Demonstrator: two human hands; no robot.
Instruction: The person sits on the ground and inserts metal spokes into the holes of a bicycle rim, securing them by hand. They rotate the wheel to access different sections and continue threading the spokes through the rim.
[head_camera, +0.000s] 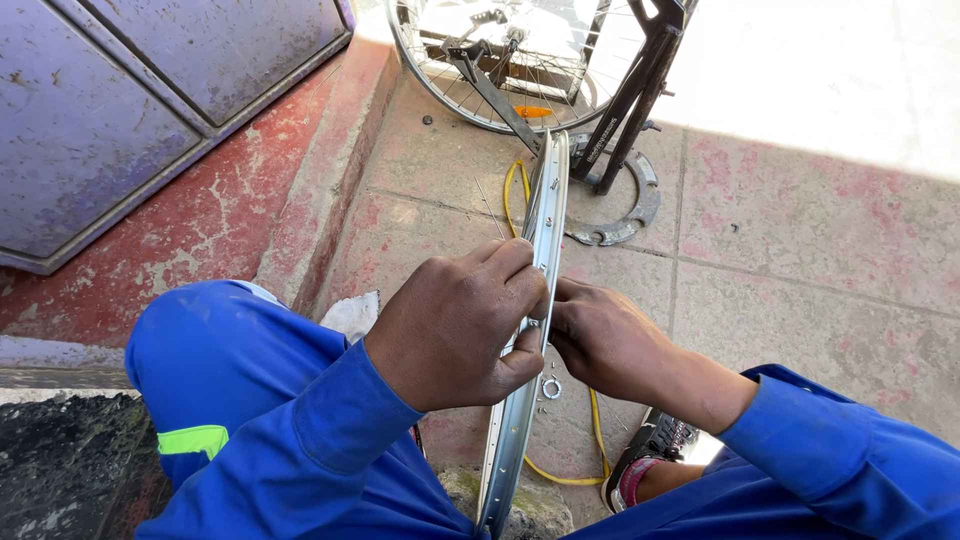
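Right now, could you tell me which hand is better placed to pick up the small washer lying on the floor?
The right hand, probably: the washer lies just below it, while the left hand grips the bare rim.

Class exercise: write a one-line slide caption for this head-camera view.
Both hands, left hand and right hand, grip a bare silver bicycle rim held edge-on above a tiled floor.

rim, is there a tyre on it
No, the rim is bare metal between the left hand and right hand, with no tyre on it.
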